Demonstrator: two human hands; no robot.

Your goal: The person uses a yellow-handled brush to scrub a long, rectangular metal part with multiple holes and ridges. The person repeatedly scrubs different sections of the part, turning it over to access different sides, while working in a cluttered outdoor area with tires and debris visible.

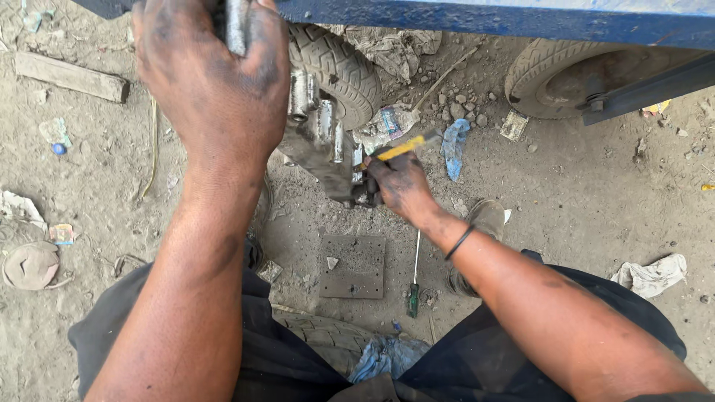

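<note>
Dusty ground [596, 216] lay below. Left hand [212, 82] clenched a greasy metal part [320, 145] by its shaft; right hand [398, 182] gripped a yellow tool [398, 149], seemingly scraping the part's lower end. Continuing called for steady bracing. Beneath sat a flat plate [354, 266], screwdriver [414, 279], tyres [339, 67].

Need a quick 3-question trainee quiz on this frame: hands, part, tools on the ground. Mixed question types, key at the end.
1. True or false: the left hand grips the top of the greasy metal part.
2. The right hand holds a tool with a handle of which colour? A) red B) yellow C) blue
3. Fill in: on the ground, the green-handled screwdriver lies right of a flat square metal ____.

Key: 1 true; 2 B; 3 plate.
</note>
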